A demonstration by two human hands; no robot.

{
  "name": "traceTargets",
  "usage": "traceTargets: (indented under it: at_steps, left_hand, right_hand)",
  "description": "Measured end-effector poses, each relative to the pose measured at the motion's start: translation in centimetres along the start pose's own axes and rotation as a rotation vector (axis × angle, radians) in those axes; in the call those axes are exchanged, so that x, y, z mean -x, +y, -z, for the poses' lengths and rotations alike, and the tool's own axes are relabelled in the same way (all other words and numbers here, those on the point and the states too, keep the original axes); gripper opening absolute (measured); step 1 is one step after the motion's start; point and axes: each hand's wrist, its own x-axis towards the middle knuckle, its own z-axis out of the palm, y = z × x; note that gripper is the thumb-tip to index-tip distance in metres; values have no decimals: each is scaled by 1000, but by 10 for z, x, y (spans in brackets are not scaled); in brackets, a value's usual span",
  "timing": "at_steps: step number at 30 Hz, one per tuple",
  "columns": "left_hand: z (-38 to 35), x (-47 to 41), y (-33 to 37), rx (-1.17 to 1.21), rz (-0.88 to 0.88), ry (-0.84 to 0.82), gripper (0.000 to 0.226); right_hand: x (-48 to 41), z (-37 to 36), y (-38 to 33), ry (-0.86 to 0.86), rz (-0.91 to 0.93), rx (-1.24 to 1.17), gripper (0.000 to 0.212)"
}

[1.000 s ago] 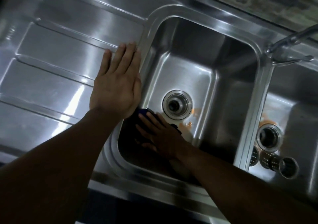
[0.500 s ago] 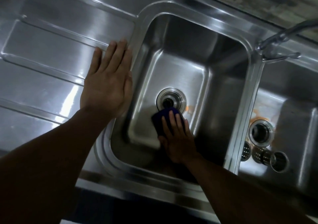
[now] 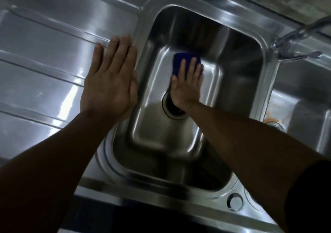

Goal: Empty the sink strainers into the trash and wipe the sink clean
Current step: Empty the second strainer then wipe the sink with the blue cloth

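Sink [image 3: 232,41]: brushed steel, rounded-rectangle basin, ribbed drainboard [image 3: 44,62] beside it. Right hand [image 3: 187,85] lies flat, fingers spread, pressing a blue cloth [image 3: 180,60], perhaps a sponge, on the basin floor beyond the round drain [image 3: 169,110]. Left hand [image 3: 111,85] rests flat and empty on the drainboard.

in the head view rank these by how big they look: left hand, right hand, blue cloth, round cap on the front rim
1. left hand, though it lies nearer the camera, up on the drainboard
2. right hand, down in the basin
3. blue cloth, partly hidden under the fingers, so its true extent is unsure
4. round cap
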Motion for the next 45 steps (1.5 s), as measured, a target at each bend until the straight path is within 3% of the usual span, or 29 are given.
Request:
traceTargets:
  at_steps: [3, 6, 9, 12, 17, 22, 27, 31, 37, 42, 45]
  left_hand:
    - [1, -1, 2, -6, 15, -5, 59]
    - [1, -1, 1, -3, 12, -1, 59]
    - [0, 0, 1, 13, 9, 7, 58]
    - [0, 1, 0, 28, 1, 13, 58]
    - [3, 1, 1, 49, 12, 13, 58]
    - [4, 1, 3, 42, 11, 15, 59]
    - [2, 1, 2, 18, 4, 35, 58]
    - [3, 1, 4, 7, 6, 26, 59]
    - [5, 0, 5, 6, 23, 12, 58]
    - [4, 0, 4, 11, 25, -13, 61]
    - [3, -1, 3, 34, 30, -4, 59]
  right_hand:
    - [21, -9, -47, -52, 280, -4, 66]
    - [41, -15, -60, -121, 275, -20, 67]
    - [29, -5, -34, -107, 401, 50, 66]
    - [-2, 13, 2, -60, 214, 139, 69]
    - [14, 30, 59, -153, -38, 243, 81]
    - [76, 20, 42, -320, -175, 170, 85]
    - [167, 6, 34, -521, -116, 29, 100]
    - [174, 14, 35, -759, 30, 70, 103]
    - [158, 10, 2, -594, 527, 110, 74]
    - [121, -12, -37, -239, 572, 11, 64]
    - [70, -3, -25, -162, 562, -47, 58]
